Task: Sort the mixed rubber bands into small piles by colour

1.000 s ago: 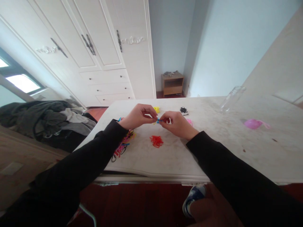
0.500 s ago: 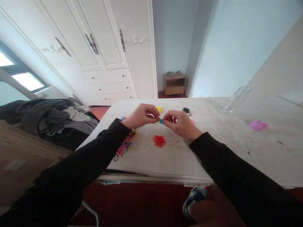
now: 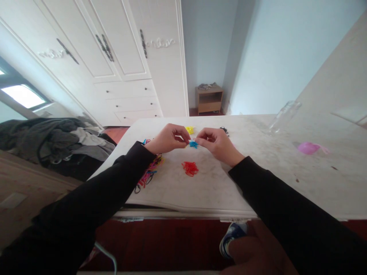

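Note:
My left hand [image 3: 171, 139] and my right hand [image 3: 218, 144] face each other above the table, fingertips a small gap apart. Thumb and fingers of each are curled together in a pinch; what they hold is too small to make out. Just below the fingertips lies a small pile of blue elastic bands [image 3: 193, 144]. Nearer me is a pile of red elastic bands [image 3: 190, 169], and behind my hands are yellow bands [image 3: 190, 130] and black bands [image 3: 224, 130]. Mixed coloured bands [image 3: 149, 173] lie by my left sleeve, which hides part of them.
The white table [image 3: 212, 191] has a clear glass container [image 3: 283, 117] lying tilted at the right rear. A pink balloon-like thing [image 3: 309, 148] is at the right. Dark clothes [image 3: 54, 141] are heaped left of the table. A white wardrobe [image 3: 126, 57] stands behind.
The view has shifted slightly. My fingertips have drawn a little apart, and the blue pile shows more fully between them.

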Action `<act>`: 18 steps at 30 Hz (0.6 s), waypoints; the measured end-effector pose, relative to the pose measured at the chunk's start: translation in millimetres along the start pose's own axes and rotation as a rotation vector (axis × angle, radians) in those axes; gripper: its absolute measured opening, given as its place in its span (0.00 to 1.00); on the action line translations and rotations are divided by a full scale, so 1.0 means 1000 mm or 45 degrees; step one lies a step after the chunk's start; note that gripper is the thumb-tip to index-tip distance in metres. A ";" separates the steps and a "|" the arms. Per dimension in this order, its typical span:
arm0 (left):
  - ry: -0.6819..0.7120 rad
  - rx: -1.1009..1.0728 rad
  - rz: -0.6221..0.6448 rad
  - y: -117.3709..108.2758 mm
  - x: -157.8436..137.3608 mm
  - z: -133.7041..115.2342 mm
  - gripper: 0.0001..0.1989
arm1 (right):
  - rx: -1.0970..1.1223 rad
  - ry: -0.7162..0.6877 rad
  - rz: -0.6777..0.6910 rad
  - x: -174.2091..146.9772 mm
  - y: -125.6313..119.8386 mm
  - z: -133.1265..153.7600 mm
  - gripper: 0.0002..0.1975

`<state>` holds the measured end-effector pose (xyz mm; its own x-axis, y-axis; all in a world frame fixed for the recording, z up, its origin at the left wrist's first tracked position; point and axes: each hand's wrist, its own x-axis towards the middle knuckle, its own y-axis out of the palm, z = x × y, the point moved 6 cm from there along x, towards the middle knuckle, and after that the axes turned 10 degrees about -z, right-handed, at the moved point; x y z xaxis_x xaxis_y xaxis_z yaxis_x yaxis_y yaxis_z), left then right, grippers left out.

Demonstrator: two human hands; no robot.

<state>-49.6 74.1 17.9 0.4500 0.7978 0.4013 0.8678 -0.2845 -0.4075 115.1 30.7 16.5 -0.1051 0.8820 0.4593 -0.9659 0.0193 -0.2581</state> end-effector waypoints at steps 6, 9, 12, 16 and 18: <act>0.005 -0.003 -0.007 0.001 0.000 -0.001 0.06 | 0.082 -0.001 0.394 -0.010 0.013 0.008 0.07; -0.007 -0.016 -0.002 0.003 -0.001 0.000 0.06 | 0.008 -0.046 0.561 -0.017 0.020 0.010 0.04; -0.020 -0.028 0.009 0.004 0.000 0.003 0.07 | -0.042 -0.046 0.594 -0.020 0.023 0.008 0.04; -0.045 -0.059 0.007 0.004 0.000 0.004 0.07 | -0.079 -0.111 0.319 -0.011 0.011 0.008 0.06; -0.060 -0.078 0.009 0.004 -0.001 0.002 0.07 | -0.148 -0.158 0.114 -0.004 0.001 0.007 0.05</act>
<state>-47.1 73.4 13.9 0.4466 0.8196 0.3588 0.8767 -0.3209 -0.3583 113.1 23.6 20.4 -0.2245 0.8181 0.5295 -0.9184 0.0040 -0.3956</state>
